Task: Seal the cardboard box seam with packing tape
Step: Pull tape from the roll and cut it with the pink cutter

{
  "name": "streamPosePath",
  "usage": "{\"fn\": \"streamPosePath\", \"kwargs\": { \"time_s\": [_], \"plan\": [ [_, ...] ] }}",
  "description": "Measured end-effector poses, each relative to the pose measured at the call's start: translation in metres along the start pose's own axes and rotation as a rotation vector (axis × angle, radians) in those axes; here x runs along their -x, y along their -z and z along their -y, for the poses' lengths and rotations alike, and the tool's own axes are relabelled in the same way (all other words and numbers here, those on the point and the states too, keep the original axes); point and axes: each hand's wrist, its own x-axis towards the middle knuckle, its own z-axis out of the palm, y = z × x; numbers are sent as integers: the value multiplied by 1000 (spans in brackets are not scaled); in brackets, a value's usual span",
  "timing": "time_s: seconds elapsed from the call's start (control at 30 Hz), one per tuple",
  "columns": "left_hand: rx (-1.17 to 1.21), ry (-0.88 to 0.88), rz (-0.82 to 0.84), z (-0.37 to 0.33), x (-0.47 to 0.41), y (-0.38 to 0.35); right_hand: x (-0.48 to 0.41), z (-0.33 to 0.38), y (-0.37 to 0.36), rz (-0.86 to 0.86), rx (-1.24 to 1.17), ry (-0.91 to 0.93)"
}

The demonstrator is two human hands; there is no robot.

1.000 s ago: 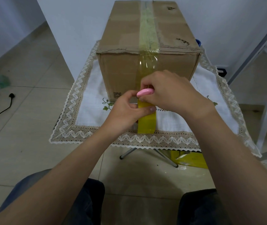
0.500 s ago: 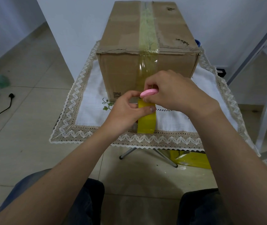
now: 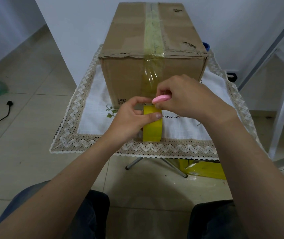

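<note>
Left hand (image 3: pixel 130 118) gripping tape roll (image 3: pixel 152 126), right hand (image 3: pixel 187 99) pinching pink cutter (image 3: pixel 161 99), taped cardboard box (image 3: pixel 129 75) behind

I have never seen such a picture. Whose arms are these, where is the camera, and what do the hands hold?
There is no machine here. A person wears a camera on the head, looking down at their own arms and knees. A cardboard box stands on a small table covered by a lace-edged cloth. A tape strip runs along the top seam and down the front. The left hand holds the yellow tape roll. The right hand holds a small pink tool at the tape, probably a cutter.
</note>
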Motion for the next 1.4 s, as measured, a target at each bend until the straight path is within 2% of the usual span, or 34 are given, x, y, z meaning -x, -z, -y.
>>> {"fn": "streamPosePath", "kwargs": {
  "time_s": [0.53, 0.7, 0.8, 0.93, 1.2, 1.3, 1.4],
  "plan": [
    [-27, 24, -25, -6, 4, -4, 12, -17, 3, -4, 16, -63],
    [-58, 36, -37, -5, 4, -5, 19, -29, 1, -17, 37, -173],
    [-79, 50, -46, -5, 4, -5, 28, -38, 6, 35, -14, -254],
    [-63, 65, -43, -5, 4, -6, 37, -54, 6, 23, -76, -348],
    [-76, 78, -54, -6, 7, -7, 45, -99, -8, 14, -104, -614],
    [-79, 81, -53, -6, 8, -7, 45, -107, -14, 43, -112, -664],
    [-83, 81, -53, -6, 8, -7, 43, -109, -19, 51, -17, -665]
  ]
}}
